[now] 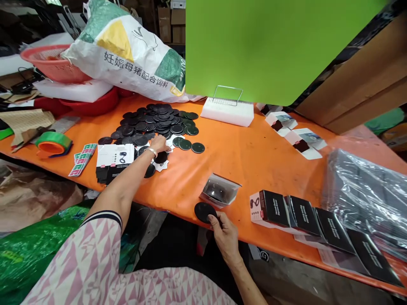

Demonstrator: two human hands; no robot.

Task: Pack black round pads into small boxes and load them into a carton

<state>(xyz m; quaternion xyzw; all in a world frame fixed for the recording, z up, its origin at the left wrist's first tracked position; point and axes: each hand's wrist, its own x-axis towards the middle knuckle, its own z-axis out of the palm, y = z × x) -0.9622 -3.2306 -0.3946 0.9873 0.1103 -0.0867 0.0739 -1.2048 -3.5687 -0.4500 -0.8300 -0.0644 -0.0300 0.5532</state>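
My right hand [226, 239] pinches a round black disc [204, 212] by its edge, just over the front of the table. Behind it stands an open box [220, 190] with a dark, shiny item inside. At the left, my left hand [159, 145] reaches down among white paper slips [163, 165] and loose discs, its fingers curled. Whether something is between those fingers is hidden. A large heap of black discs [159, 120] spreads just beyond it. Beside the left forearm is a stack of printed black-and-white cartons [115, 156].
Several black boxes [302, 214] line the right front edge, near plastic-wrapped grey packs [365, 195]. Open white cartons [305, 142] lie behind. A white foam block [227, 112] with a wire stand sits below a green panel [270, 46]. Tape rolls [54, 143] and sticker sheets [83, 159] lie left.
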